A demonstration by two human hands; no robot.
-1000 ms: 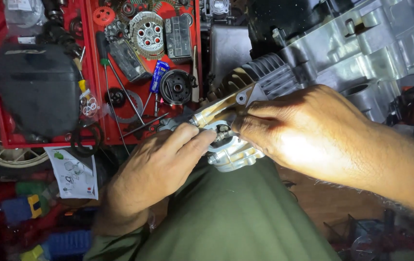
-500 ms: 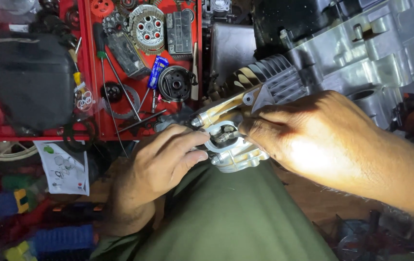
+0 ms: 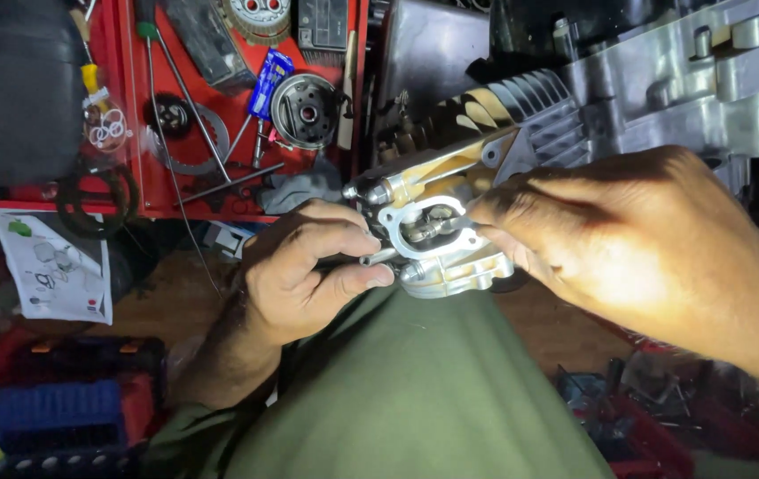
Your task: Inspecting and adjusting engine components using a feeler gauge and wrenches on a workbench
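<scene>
A small engine cylinder head (image 3: 437,232), a pale cast-metal piece with an open port showing a rocker or valve part inside, rests on the person's knee, against the olive-green trouser leg (image 3: 415,390), with its finned side butted up to the larger silver engine casing (image 3: 690,80) at the upper right. The left hand (image 3: 309,270) is curled shut around the head's left flank, thumb and forefinger pinched on a short protruding stud or bolt end; the right hand (image 3: 637,239) comes in from the right with its fingertips closed on the rim of the port, though whether they pinch a small part there cannot be told. The work in hand looks like fitting or adjusting something inside that opening while the other hand steadies the casting; the next move would call for a firm hold on the left and a fine, fingertip-level turn or push on the right, since the parts within are small and half in shadow. Behind, a red tool tray (image 3: 140,208) holds a round clutch-like part (image 3: 306,109), a blue-handled tool (image 3: 269,82), a long green-handled screwdriver (image 3: 167,80) and dark rubber rings (image 3: 94,197). A printed paper sheet (image 3: 51,266) hangs below the tray's lower left edge.
</scene>
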